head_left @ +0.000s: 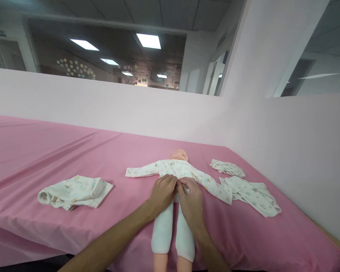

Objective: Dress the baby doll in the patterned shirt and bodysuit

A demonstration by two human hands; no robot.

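A baby doll (180,154) lies on its back, head away from me, legs toward me. It wears a white printed long-sleeved top (170,166), both sleeves spread out, and plain white trousers (162,230) that end above its feet. Over the doll's belly, my left hand (164,192) and my right hand (190,198) meet at the lower front of the top. The fingertips of both are pinched together on the top's front edge. Whatever small fastening lies between them is hidden by the fingers.
Pink cloth (124,234) covers the table. A folded printed garment (76,192) lies at left. At right are another printed garment (252,194), close to the doll's sleeve end, and a smaller bundle (228,167) behind it. White walls (147,113) with windows border the far and right sides.
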